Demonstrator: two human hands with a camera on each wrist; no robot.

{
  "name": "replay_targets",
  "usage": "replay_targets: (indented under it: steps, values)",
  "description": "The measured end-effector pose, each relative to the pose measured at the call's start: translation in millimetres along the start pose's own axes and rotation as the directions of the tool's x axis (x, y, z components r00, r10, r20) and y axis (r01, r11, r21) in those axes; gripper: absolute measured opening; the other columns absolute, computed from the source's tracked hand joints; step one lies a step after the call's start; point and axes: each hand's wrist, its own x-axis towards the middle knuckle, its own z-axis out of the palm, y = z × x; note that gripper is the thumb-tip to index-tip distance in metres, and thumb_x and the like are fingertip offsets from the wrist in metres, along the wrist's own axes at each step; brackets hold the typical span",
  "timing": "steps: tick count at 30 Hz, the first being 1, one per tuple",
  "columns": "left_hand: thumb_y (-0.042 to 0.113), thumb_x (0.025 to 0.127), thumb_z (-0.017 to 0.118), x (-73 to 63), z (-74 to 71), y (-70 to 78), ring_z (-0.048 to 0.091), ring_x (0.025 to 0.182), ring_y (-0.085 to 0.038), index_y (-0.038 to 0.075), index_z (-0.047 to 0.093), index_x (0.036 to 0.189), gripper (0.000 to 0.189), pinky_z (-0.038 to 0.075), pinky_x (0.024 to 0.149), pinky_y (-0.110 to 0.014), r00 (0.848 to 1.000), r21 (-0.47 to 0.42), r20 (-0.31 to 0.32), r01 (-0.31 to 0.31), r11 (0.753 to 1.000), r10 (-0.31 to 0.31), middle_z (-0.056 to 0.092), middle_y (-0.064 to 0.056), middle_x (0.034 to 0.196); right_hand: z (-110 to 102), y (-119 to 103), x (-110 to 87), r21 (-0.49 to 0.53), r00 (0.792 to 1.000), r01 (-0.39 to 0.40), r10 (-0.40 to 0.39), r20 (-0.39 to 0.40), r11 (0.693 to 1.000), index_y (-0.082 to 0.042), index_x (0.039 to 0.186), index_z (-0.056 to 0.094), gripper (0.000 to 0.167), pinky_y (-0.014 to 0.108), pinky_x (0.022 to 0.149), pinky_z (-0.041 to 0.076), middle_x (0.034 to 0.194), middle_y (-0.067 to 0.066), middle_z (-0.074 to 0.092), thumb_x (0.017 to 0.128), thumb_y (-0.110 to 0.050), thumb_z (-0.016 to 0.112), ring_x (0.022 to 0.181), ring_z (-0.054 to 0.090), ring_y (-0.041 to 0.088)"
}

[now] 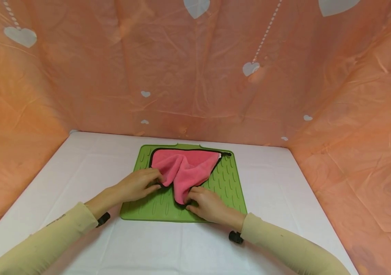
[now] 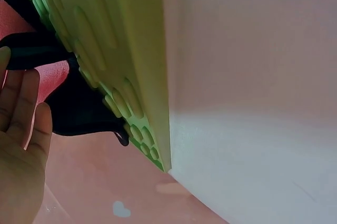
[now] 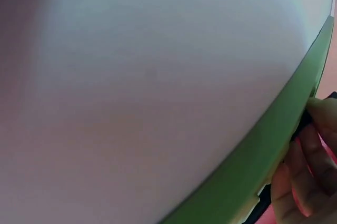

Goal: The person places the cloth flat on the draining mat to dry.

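A pink cloth [image 1: 195,164] with black edging lies rumpled over a green ridged mat [image 1: 227,187]. My left hand [image 1: 139,185] pinches the cloth's near edge on the left. In the left wrist view, the black edging [image 2: 37,50] sits between the thumb and fingers of that hand [image 2: 21,145]. The near right part of the cloth hangs toward me, its edge pinched by my right hand [image 1: 209,204]. Low on the right of the right wrist view, the fingers [image 3: 310,187] curl at the black edging. A fold rises between the two hands.
The mat rests on a white-covered table [image 1: 271,191]. Orange sheeting [image 1: 195,76] with white hearts stands behind and along both sides. A black cord end [image 1: 227,154] sticks out at the cloth's far right corner. Black straps [image 1: 235,237] show at the wrists.
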Motion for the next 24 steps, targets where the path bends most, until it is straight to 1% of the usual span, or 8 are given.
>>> replay_targets:
  steps: [3, 7, 12, 15, 19, 22, 24]
  values:
    - [0.008, 0.094, 0.078, -1.2, 0.3, 0.1, 0.069, 0.099, -0.013, 0.014, 0.07, 0.111, 0.019, 0.058, 0.088, -0.037, 1.0, -0.005, 0.005, 0.016, 1.0, -0.016, 0.07, 0.005, 0.107, 0, -1, -1.0, 0.003, 1.0, -0.004, 0.004, -0.005, 1.0, -0.015, 0.104, 0.077, 0.011, 0.029, 0.083, 0.056, 0.103, -0.003, 0.068, 0.093, -0.016, 0.079, 0.097, 0.065, 0.013]
    - [0.008, 0.095, 0.076, -3.8, -1.3, 0.6, 0.069, 0.099, -0.013, 0.014, 0.07, 0.112, 0.019, 0.058, 0.089, -0.038, 0.999, -0.007, 0.001, 0.04, 0.999, -0.04, 0.071, 0.004, 0.108, 0, -1, -3.3, 0.037, 1.0, -0.015, 0.015, -0.013, 0.999, -0.013, 0.105, 0.075, 0.01, 0.03, 0.085, 0.056, 0.105, -0.001, 0.068, 0.096, -0.014, 0.076, 0.097, 0.065, 0.013]
    - [0.007, 0.095, 0.076, -7.9, -7.3, 1.8, 0.069, 0.098, -0.014, 0.013, 0.07, 0.112, 0.019, 0.059, 0.088, -0.04, 0.998, -0.011, -0.034, 0.052, 0.999, -0.053, 0.071, 0.003, 0.107, -6, 0, -8.2, 0.131, 0.997, -0.038, 0.046, -0.057, 0.991, -0.009, 0.107, 0.07, 0.009, 0.032, 0.085, 0.056, 0.108, 0.002, 0.068, 0.098, -0.009, 0.072, 0.097, 0.066, 0.015]
    - [0.005, 0.094, 0.076, -9.6, -11.3, 1.8, 0.068, 0.097, -0.014, 0.012, 0.069, 0.111, 0.019, 0.059, 0.087, -0.039, 0.997, -0.014, -0.06, 0.051, 0.999, -0.052, 0.07, 0.003, 0.106, -12, 4, -11.7, 0.211, 0.992, -0.041, 0.064, -0.105, 0.977, -0.008, 0.11, 0.069, 0.011, 0.031, 0.082, 0.056, 0.109, 0.003, 0.068, 0.099, -0.007, 0.069, 0.094, 0.066, 0.016]
    - [0.004, 0.093, 0.077, -10.0, -15.2, 1.7, 0.067, 0.094, -0.012, 0.012, 0.069, 0.108, 0.019, 0.058, 0.084, -0.038, 0.995, -0.017, -0.091, 0.043, 0.999, -0.044, 0.069, 0.004, 0.103, -21, 10, -16.9, 0.3, 0.981, -0.038, 0.093, -0.172, 0.953, -0.008, 0.111, 0.07, 0.013, 0.028, 0.076, 0.055, 0.107, 0.003, 0.069, 0.099, -0.004, 0.069, 0.09, 0.064, 0.015]
    - [0.004, 0.092, 0.079, -10.3, -16.8, 1.4, 0.065, 0.092, -0.011, 0.012, 0.069, 0.107, 0.02, 0.058, 0.082, -0.037, 0.993, -0.02, -0.11, 0.034, 0.999, -0.036, 0.068, 0.005, 0.1, -27, 15, -20.8, 0.344, 0.971, -0.053, 0.129, -0.201, 0.937, -0.01, 0.11, 0.071, 0.012, 0.026, 0.073, 0.054, 0.106, 0.001, 0.069, 0.099, -0.004, 0.069, 0.088, 0.062, 0.012]
    - [0.003, 0.091, 0.079, -11.2, -17.1, 0.6, 0.065, 0.092, -0.011, 0.012, 0.069, 0.106, 0.02, 0.059, 0.082, -0.037, 0.992, -0.026, -0.12, 0.029, 0.999, -0.032, 0.067, 0.005, 0.099, -31, 17, -23.0, 0.364, 0.967, -0.052, 0.138, -0.216, 0.93, -0.009, 0.109, 0.072, 0.012, 0.026, 0.072, 0.054, 0.106, 0.001, 0.07, 0.099, -0.004, 0.069, 0.088, 0.061, 0.011]
